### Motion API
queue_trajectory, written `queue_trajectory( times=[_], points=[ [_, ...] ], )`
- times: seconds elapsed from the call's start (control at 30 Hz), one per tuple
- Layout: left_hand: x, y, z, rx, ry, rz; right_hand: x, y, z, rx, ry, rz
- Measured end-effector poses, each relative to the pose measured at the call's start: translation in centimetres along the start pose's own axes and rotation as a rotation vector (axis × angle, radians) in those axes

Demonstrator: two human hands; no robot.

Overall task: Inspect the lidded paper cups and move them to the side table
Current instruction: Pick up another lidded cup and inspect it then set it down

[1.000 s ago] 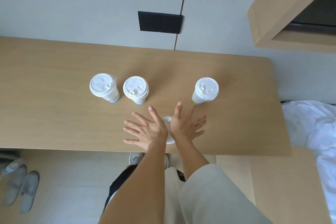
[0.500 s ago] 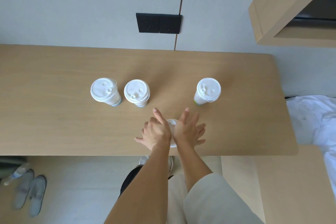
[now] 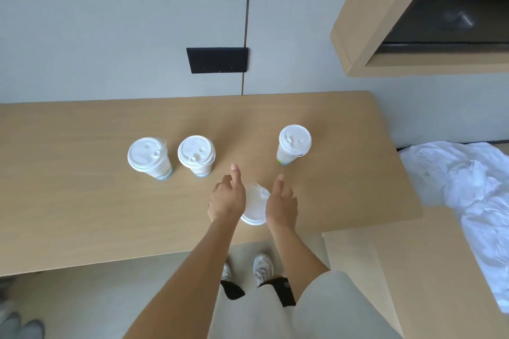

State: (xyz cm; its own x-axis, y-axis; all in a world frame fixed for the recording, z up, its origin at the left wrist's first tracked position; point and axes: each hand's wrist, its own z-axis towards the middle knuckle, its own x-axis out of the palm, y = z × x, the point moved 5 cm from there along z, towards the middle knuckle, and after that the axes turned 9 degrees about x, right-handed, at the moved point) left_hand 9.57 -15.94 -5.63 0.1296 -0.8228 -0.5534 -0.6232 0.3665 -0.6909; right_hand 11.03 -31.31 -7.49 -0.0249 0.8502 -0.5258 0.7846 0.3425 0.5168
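- White plastic lids cap all four paper cups on the tan worktop (image 3: 82, 201). The near cup (image 3: 254, 205) stands at lower centre of the frame, close to the front edge.
- The left grip (image 3: 226, 198) sits against its left side and the right grip (image 3: 281, 202) against its right, thumbs pointing up-frame. The fingers are tucked out of sight, so I cannot tell whether either is clamped on the cup wall or merely resting there.
- Flanking it from both sides looks to me like a way to steady the cup for lifting and checking.
- Only its domed lid shows, apparently seated evenly; the wall is hidden.
- The left cup (image 3: 148, 158) and middle cup (image 3: 196, 154) stand upright just beside each other, with the right cup (image 3: 293, 144) well apart.
- A lower tan surface (image 3: 385, 270) at lower right, beside white bedding (image 3: 468, 187), may be the side table.
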Motion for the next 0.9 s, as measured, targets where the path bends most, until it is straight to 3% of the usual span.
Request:
queue_trajectory(
  times=[0.23,0.4,0.6,0.7,0.9],
  points=[
    [1.7,0.8,-1.4,-0.200,-0.133,0.042,2.1,4.8,0.2,-0.357,0.105,-0.248],
    [1.8,0.5,-1.4,-0.215,-0.173,0.150,3.0,3.8,2.1,-0.339,-0.013,-0.333],
    [2.0,0.7,-1.1,-0.264,-0.161,0.113,2.8,4.0,1.8,-0.317,-0.055,-0.368],
    [2.3,0.7,-0.3,-0.183,-0.070,0.088,2.3,2.7,1.4,-0.230,-0.084,-0.232],
    [2.3,-3.5,1.5,0.293,0.118,0.396,1.0,-2.1,0.3,0.269,0.021,0.138]
  ],
)
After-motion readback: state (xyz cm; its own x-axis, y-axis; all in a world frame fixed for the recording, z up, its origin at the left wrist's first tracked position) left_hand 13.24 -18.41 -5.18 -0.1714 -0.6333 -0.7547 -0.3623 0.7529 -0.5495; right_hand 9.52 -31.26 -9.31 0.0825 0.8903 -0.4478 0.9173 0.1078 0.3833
